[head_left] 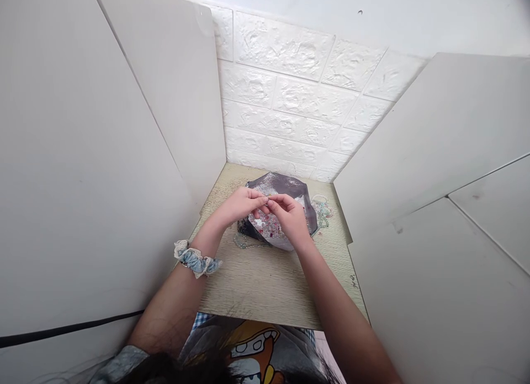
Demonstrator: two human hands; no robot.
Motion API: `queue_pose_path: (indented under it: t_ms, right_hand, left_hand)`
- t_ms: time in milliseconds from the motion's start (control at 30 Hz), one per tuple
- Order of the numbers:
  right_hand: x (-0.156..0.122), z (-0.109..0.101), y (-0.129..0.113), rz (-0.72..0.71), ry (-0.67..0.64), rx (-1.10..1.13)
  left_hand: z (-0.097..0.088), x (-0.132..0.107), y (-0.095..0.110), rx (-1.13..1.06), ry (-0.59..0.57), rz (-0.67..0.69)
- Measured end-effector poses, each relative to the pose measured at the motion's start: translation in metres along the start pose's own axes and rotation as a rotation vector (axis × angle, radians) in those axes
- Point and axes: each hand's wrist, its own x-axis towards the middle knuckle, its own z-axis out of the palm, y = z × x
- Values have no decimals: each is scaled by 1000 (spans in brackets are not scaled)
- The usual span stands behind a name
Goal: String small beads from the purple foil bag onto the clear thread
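Observation:
My left hand (244, 203) and my right hand (289, 212) meet fingertip to fingertip, both pinched closed. What sits between the fingertips is too small to make out. Just below them lies a dark bag (308, 193) with a silvery inside, spread open on the wooden table. Pink, red and clear beads (269, 227) fill its middle, partly covered by my hands. Strings of pale green and white beads (323, 210) rest to the right of the bag. Another bead string (244, 241) shows at its lower left edge.
The small wooden table (256, 284) is hemmed in by a pale panel (174, 74) on the left and another panel (434, 141) on the right. A white brick-pattern wall (285, 96) stands behind. Small clear pieces (353, 281) lie near the table's right edge.

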Motion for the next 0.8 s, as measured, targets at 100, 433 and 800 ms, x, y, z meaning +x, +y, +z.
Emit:
queue_pose_path:
  t_ms: [100, 433, 800]
  right_hand:
    - [-1, 0, -1, -95, 53, -151]
    - [-7, -2, -7, -370, 161, -380]
    - [0, -14, -6, -272, 324, -164]
  left_hand:
    - [0, 0, 1, 2, 14, -10]
    - [3, -6, 8, -43, -30, -36]
    - [-2, -15, 13, -287, -331, 49]
